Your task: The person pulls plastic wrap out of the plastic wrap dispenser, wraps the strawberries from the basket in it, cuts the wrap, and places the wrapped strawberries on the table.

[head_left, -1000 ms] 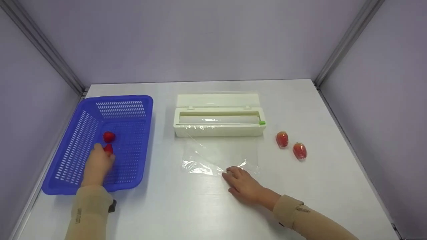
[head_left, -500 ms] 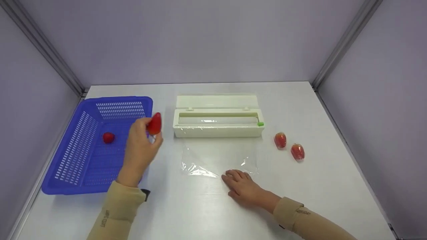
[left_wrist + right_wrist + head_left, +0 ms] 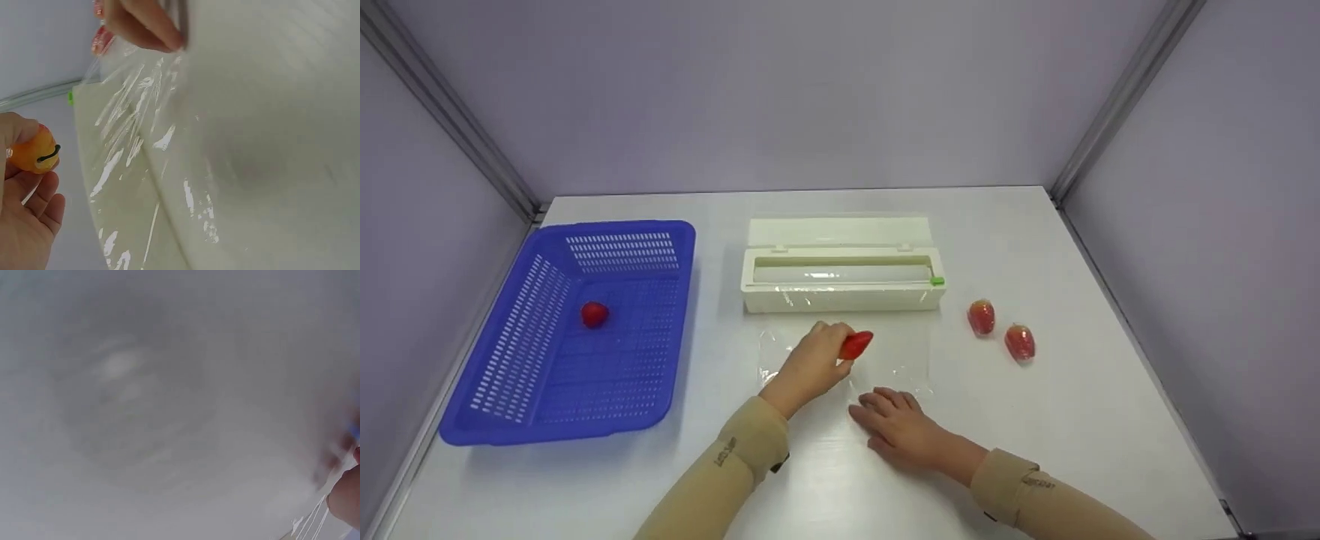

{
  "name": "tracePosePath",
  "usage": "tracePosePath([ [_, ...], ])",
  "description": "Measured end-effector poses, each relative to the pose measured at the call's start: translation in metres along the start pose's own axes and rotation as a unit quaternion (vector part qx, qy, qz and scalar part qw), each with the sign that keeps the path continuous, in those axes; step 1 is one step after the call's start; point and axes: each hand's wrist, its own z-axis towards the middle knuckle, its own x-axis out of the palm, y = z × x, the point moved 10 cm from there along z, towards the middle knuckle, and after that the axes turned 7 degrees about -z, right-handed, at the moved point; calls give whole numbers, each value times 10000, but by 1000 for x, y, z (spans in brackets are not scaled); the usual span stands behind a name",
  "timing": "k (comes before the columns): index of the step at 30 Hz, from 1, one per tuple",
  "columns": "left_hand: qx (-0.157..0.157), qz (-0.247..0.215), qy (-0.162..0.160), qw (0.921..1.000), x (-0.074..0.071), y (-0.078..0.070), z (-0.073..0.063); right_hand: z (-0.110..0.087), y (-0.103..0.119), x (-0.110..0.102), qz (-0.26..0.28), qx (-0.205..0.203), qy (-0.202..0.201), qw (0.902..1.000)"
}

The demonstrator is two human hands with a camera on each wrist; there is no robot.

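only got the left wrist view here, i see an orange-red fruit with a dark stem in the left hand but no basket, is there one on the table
Observer: Yes, the head view shows a blue rectangular perforated plastic basket at the person's left.
Operator: anything in it
Observer: One red, round-looking fruit lies in it.
Operator: and the held orange-red fruit, i only get its stem end, which way does the other end go
Observer: The head view shows it tapering toward the person's right, out from the left hand.
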Motion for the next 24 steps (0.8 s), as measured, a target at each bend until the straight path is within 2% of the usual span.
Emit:
tracePosePath([
  [3, 32, 204, 185, 9996, 19, 7, 5, -3, 0, 1, 26, 8, 2, 10000],
  [7, 272, 470, 385, 9978, 38, 9, 8, -6, 0, 0, -100, -74, -69, 9999],
  [10, 486, 738, 505, 9948, 47, 7, 8, -8, 1, -3, -157, -252, -155, 9994],
  [13, 516, 909, 613, 9926, 53, 8, 6, -10, 0, -9, -186, -411, -281, 9986],
  [15, 513, 976, 621, 9920, 55, 10, 6, -11, -5, -18, -267, -419, -504, 9975],
  [18, 537, 1027, 561, 9917, 55, 10, 6, -13, -18, -32, -712, -242, -981, 9923],
  [20, 540, 1014, 514, 9920, 54, 11, 6, -14, -26, -38, -1210, -165, -1232, 9848],
  [24, 519, 897, 520, 9933, 57, 13, 4, -15, -34, -36, -2146, -301, -1293, 9676],
])
